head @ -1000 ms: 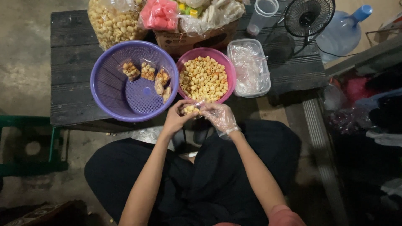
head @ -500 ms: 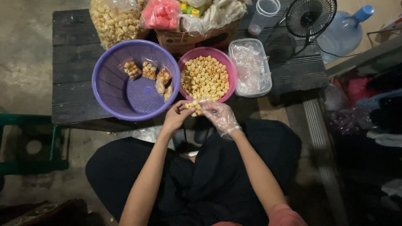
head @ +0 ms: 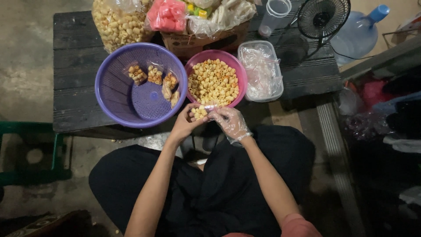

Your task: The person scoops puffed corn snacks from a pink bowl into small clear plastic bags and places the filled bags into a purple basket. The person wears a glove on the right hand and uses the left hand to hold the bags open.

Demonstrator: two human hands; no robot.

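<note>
Seen from my remote feed, both hands meet just below the pink bowl (head: 215, 83) of yellow ring-shaped snacks. My bare left hand (head: 186, 125) and my right hand (head: 230, 123), in a clear plastic glove, pinch between them a small clear bag of snacks (head: 199, 112), fingers curled on its sides, the bag touching the bowl's near rim. Left of the pink bowl, a purple basket (head: 131, 101) holds several filled small bags (head: 153, 77). Right of the bowl sits a clear container of plastic bags (head: 262, 70). Behind the bowl a cardboard box (head: 197, 39) stands on the dark wooden table (head: 74, 66).
</note>
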